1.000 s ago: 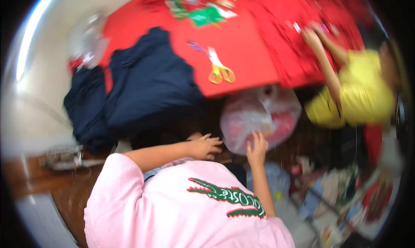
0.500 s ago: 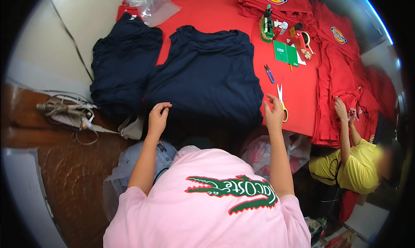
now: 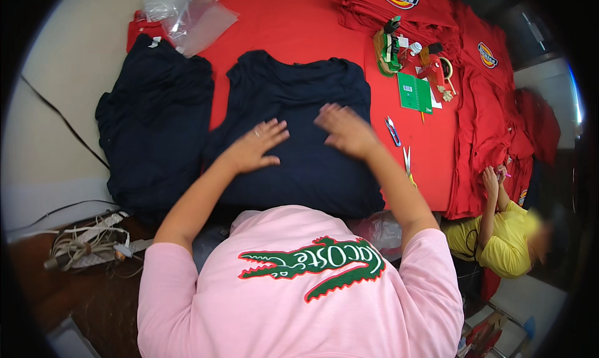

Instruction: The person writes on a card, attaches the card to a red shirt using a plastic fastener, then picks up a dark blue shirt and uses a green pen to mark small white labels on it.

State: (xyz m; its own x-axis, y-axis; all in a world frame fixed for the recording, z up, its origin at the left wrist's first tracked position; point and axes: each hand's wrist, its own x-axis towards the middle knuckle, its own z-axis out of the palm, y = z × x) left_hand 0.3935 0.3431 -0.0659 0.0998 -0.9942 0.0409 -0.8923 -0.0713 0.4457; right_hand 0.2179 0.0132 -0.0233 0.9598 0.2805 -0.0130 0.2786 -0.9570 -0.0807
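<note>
A dark navy sleeveless top (image 3: 293, 177) lies spread on the red-covered table in front of me, its neckline at the far side. Over its left middle part my left hand (image 3: 258, 147) is stretched flat with fingers spread and a ring on one of them. My right hand (image 3: 346, 132), slightly smeared by motion, is over the right middle of the cloth with its fingers extended. Neither hand grips anything. To the left lies a pile of navy garments (image 3: 156, 121), close beside the spread top.
Right of the top lie thread snips (image 3: 392, 131) and scissors (image 3: 407, 161). Beyond are a green notebook (image 3: 414, 91), a green box (image 3: 388, 53) and tape (image 3: 446, 68). Red garments (image 3: 480, 127) line the right side, where a person in yellow (image 3: 505, 242) works. Clear plastic (image 3: 190, 21) lies far left.
Both hands have moved forward and inward, from the near edge of the navy top to over its middle. My view has shifted slightly. The person in yellow still handles red cloth.
</note>
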